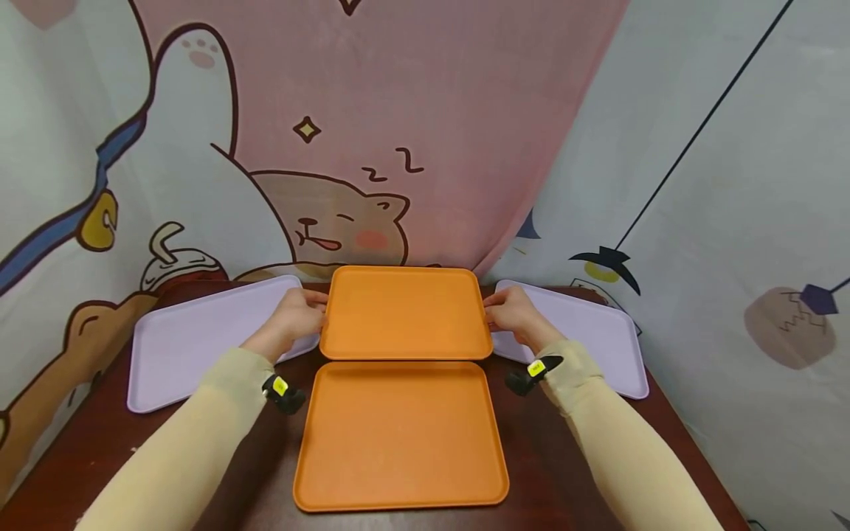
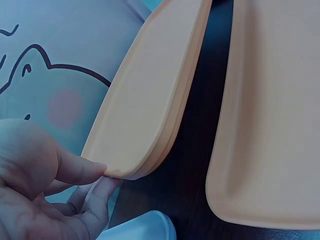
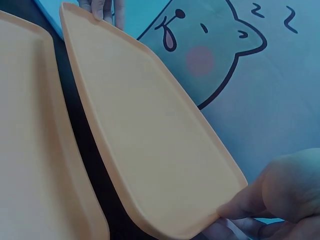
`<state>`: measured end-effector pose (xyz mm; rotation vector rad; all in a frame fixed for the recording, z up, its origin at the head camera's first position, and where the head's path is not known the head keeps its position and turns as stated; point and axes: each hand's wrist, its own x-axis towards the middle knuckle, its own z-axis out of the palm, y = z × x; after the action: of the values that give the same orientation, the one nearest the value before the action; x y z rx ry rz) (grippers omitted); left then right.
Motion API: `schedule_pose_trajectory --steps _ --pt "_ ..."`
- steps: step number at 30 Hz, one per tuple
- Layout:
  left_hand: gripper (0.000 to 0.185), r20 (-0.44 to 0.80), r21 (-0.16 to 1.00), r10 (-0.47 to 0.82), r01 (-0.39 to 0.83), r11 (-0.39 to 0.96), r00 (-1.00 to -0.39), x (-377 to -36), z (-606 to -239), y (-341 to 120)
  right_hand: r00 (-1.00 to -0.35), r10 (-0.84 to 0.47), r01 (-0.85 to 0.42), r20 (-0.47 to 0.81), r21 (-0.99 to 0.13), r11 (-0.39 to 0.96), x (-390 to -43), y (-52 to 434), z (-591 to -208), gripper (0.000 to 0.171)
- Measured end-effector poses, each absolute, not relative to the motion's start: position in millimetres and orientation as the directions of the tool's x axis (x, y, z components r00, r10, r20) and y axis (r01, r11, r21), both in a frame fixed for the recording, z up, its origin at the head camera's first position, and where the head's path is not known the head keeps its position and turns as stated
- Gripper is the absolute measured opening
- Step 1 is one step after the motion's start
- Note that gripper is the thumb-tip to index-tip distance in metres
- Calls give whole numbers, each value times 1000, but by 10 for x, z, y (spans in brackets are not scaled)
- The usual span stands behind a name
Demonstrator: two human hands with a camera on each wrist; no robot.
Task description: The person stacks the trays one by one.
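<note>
Left hand (image 1: 300, 313) and right hand (image 1: 513, 311) pinch opposite edges of the far orange tray (image 1: 405, 313). It appears slightly raised off the worktop (image 1: 544, 457). Near orange tray (image 1: 401, 435) lies flat, untouched.

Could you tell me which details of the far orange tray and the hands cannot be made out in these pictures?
- Head view: left hand and right hand grip the far orange tray; fingers under its rim are hidden.
- Head view: whether it rests on the lilac trays is unclear.
- Wrist views: tray cut off by frame edges.
</note>
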<state>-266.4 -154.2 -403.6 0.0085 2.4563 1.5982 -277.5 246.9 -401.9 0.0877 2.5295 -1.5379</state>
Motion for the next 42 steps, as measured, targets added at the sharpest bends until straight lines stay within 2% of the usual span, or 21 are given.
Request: schedule_pose_trajectory --steps 19,42 --pt "50 -151 915 178 -70 397 -972 -2411 -3833 -1609 -966 -116 183 -230 -930 319 -2492 2560 -3814 40" --pt "53 -121 955 189 -62 292 -975 -2002 -3828 -1655 -970 -112 180 -217 -945 273 -2058 2660 -3735 43"
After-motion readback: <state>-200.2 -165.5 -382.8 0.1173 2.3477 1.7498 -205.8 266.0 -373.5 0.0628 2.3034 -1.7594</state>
